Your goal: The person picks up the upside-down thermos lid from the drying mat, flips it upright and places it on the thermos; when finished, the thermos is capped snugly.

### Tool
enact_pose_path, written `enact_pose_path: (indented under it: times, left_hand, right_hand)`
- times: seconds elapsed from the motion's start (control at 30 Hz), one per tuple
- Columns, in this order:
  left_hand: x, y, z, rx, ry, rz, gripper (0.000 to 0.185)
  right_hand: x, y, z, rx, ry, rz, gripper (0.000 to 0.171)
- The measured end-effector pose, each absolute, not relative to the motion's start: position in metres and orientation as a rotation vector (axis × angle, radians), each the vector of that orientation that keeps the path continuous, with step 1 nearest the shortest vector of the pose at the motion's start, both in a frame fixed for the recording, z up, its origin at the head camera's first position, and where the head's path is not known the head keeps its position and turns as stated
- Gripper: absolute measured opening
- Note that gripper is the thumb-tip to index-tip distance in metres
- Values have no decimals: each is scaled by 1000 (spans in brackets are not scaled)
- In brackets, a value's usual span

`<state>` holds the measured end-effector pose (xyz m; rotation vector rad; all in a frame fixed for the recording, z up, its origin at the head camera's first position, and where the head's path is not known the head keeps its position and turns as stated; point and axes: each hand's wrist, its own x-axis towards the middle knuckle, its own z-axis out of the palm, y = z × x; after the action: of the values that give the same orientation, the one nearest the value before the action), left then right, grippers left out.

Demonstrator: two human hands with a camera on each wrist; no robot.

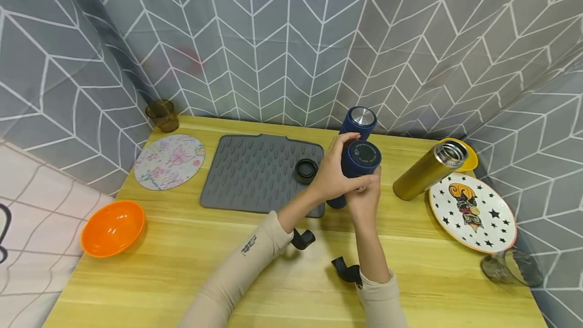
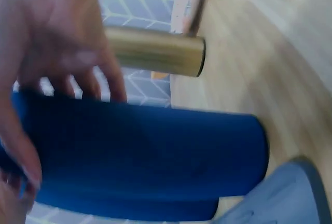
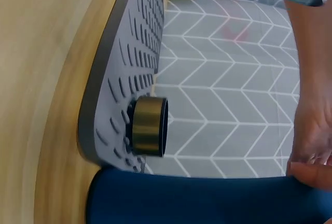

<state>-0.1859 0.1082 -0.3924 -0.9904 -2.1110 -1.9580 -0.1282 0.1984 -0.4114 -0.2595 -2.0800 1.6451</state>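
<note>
Two dark blue vacuum flasks stand close together right of the grey mat. The rear flask (image 1: 362,118) has a silver disc on top. The front flask (image 1: 349,166) shows a dark round top with small pale print. My left hand (image 1: 325,176) grips its upper part, thumb and fingers spread round it. Just below, my right hand (image 1: 366,199) holds the same flask near the top. In the left wrist view, the front flask (image 2: 150,146) overlaps the rear one. Its lower end is beside the mat edge in the right wrist view.
A gold flask (image 1: 421,173) stands lidless to the right. A gold-banded cap (image 3: 149,125) sits on the grey mat (image 1: 246,176). Right are a patterned plate (image 1: 492,216), yellow bowl (image 1: 471,158) and glass (image 1: 510,267); left, an orange bowl (image 1: 111,229), round placemat (image 1: 168,161) and amber glass (image 1: 165,115).
</note>
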Motion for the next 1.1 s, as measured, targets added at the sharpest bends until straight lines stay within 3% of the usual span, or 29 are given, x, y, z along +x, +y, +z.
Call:
enact_pose_path:
  times: [0.23, 0.43, 0.63, 0.8, 0.93, 1.1]
  left_hand:
    - [-186, 106, -386, -1003, -2139, -1940, 80]
    - [-187, 106, -382, -1036, -2240, -1871, 81]
    - [-205, 98, -377, -1342, -2188, -2158, 76]
    - [-210, 94, -377, -1450, -2178, -2189, 76]
    - [-201, 85, -384, -1348, -2141, -2113, 78]
    - [-201, 52, -411, -960, -2157, -2032, 66]
  right_hand:
    - [-125, 198, -409, -269, -2087, 1634, 64]
    - [-125, 201, -407, -274, -2149, 1580, 53]
    - [-122, 212, -403, -138, -2252, 1586, 74]
    - [-123, 218, -402, -86, -2287, 1608, 79]
    - [-121, 223, -399, -172, -2267, 1607, 76]
    - [-129, 239, -389, -351, -2163, 1589, 74]
